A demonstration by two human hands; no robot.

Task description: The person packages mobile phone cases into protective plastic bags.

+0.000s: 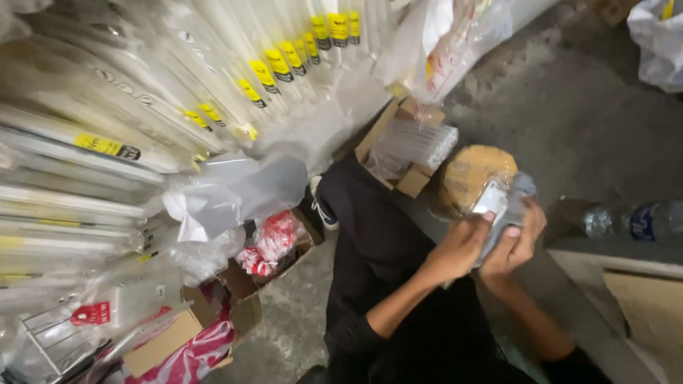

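Note:
Both my hands are together at the right of the head view, over my black-trousered knee (377, 235). My left hand (459, 249) and my right hand (514, 245) grip one small clear plastic packet (501, 206) with a white card inside. The packet is crumpled between my fingers and partly hidden by them. Just behind it lies a round brown cardboard piece (473, 174).
Rows of long clear packaged tubes with yellow labels (270, 71) fill the left. Open cardboard boxes hold clear packs (416, 142) and red-and-white packets (274, 245). A plastic bottle (629, 220) lies at the right on the concrete floor (569, 114). White bags (658, 39) sit top right.

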